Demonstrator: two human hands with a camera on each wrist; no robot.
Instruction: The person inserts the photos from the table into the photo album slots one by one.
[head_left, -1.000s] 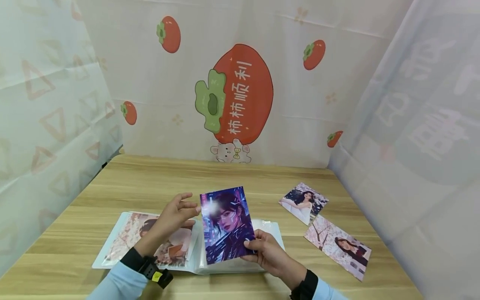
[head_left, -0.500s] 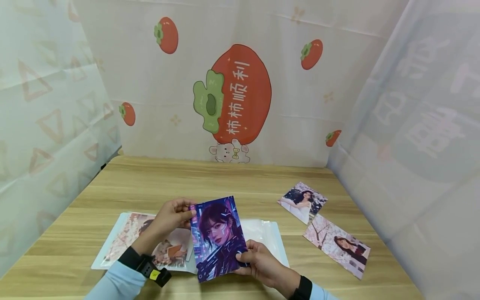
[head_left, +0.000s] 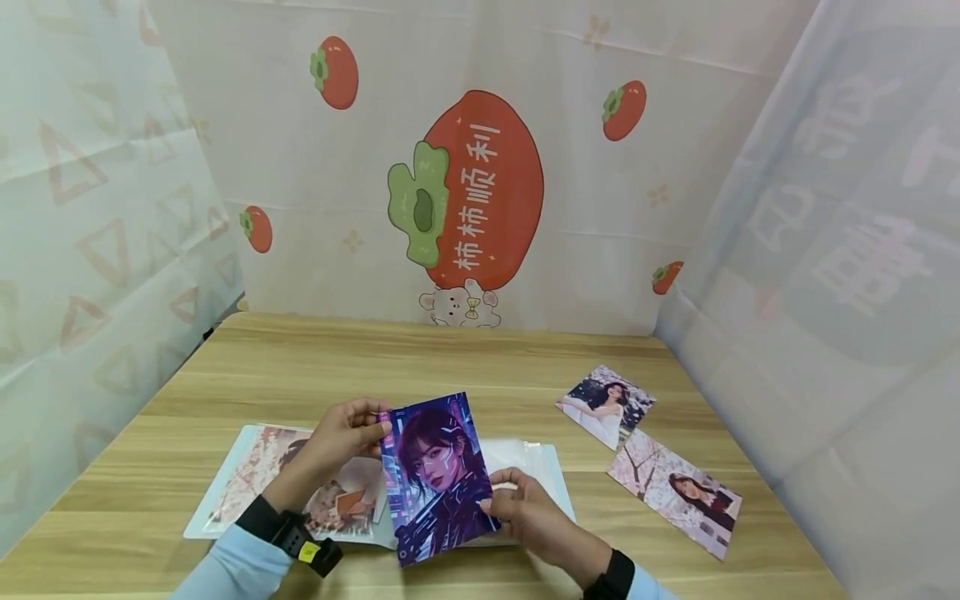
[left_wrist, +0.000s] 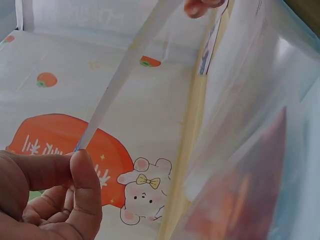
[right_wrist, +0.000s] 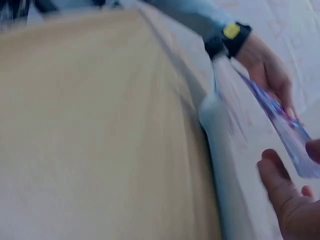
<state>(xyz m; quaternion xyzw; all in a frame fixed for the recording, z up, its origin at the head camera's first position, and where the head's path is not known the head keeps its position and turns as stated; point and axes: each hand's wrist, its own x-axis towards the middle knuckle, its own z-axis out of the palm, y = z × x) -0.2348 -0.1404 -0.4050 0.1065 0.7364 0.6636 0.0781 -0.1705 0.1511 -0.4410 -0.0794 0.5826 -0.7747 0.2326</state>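
My left hand (head_left: 347, 432) pinches the left edge of a purple-blue portrait photo (head_left: 438, 479), thumb in front. The photo is held tilted above an open photo album (head_left: 197, 521) with pale-blue covers and clear sleeves. In the left wrist view the photo (left_wrist: 120, 75) shows edge-on between left thumb and fingers. My right hand (head_left: 542, 521) is at the photo's lower right edge, thumb tip right at it. The right wrist view shows the right fingers (right_wrist: 277, 180) spread apart from the photo (right_wrist: 287, 132). A pink blossom picture (head_left: 240, 479) fills the album's left page.
Two more photos lie at the right of the wooden table (head_left: 420, 354): a white-dress portrait (head_left: 606, 407) and a blossom portrait (head_left: 678, 496), their edges meeting. Printed cloth (head_left: 480, 192) hangs behind the table and at both sides.
The photo has come down and left. My left hand, earlier with spread fingers beside it, now pinches its left edge. My right hand has loosened its grip on the lower right edge.
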